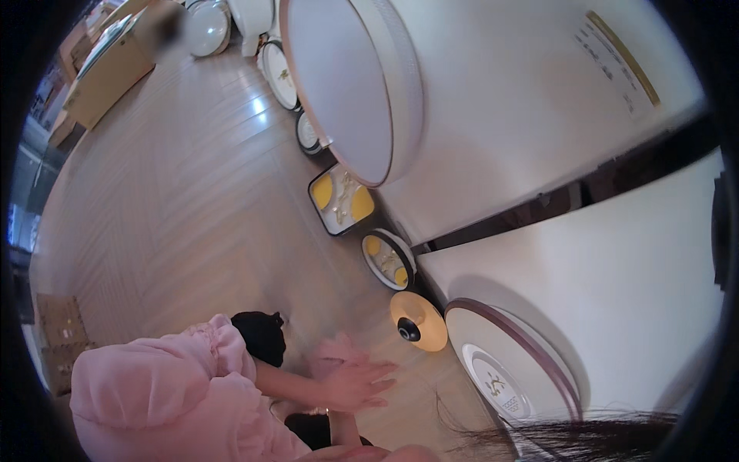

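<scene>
Left hand (354, 387) hovering over a pale wood-patterned floor (185, 200), fingers spread.
I am seeing a blurred pink cloth-like patch (339, 349) showing just beside that hand; a round amber disc with a black centre (419, 321) is sitting near its fingertips. I am not making out the right hand's fingers; their state I cannot tell.

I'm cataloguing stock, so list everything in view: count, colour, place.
Drum lamp: 1, white, upper centre
Mauve-rimmed round lamp: 1, white, lower right
Yellow-patched lamps: 2, white, centre
Small round lamps: 2, white, upper centre
Disc: 1, orange, lower centre
Glossy fixtures: 2, white, top left
Panels: 2, white, right
Cartons: several, brown, left
Floor: 1, light brown, left
Unclear items: 2, black, lower centre
Blurred item: 1, pink, lower centre
Garment: 1, pink, lower left
Hair: strands, dark, lower right
Left hand: 1, bare, lower centre
</scene>
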Motion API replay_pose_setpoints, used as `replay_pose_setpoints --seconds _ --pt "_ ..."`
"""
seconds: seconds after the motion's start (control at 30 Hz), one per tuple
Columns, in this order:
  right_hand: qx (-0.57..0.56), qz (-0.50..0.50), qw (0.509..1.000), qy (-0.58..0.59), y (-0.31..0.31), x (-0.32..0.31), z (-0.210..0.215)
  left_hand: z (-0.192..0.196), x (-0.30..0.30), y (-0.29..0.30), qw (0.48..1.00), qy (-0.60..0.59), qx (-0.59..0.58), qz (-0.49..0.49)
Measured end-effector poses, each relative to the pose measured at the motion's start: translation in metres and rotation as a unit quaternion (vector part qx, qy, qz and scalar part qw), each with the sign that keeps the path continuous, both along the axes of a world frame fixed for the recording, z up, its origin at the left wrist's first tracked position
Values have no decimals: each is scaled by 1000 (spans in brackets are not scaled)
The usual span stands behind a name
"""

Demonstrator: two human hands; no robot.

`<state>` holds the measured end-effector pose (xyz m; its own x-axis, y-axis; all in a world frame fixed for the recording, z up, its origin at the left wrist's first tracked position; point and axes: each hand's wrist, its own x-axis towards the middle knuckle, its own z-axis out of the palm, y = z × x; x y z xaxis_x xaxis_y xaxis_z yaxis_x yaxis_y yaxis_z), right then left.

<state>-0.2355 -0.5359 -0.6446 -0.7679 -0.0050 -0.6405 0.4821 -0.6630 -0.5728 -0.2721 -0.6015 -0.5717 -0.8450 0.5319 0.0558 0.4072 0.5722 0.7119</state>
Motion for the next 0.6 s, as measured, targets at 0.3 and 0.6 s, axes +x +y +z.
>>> replay_pose_setpoints --seconds 0.3,0.6 --pt "-132 -74 986 -68 -12 47 38 23 28 -40 963 -134 -232 16" --pt "-167 10 985 -51 -40 103 144 105 112 -109 938 -339 -30 69"
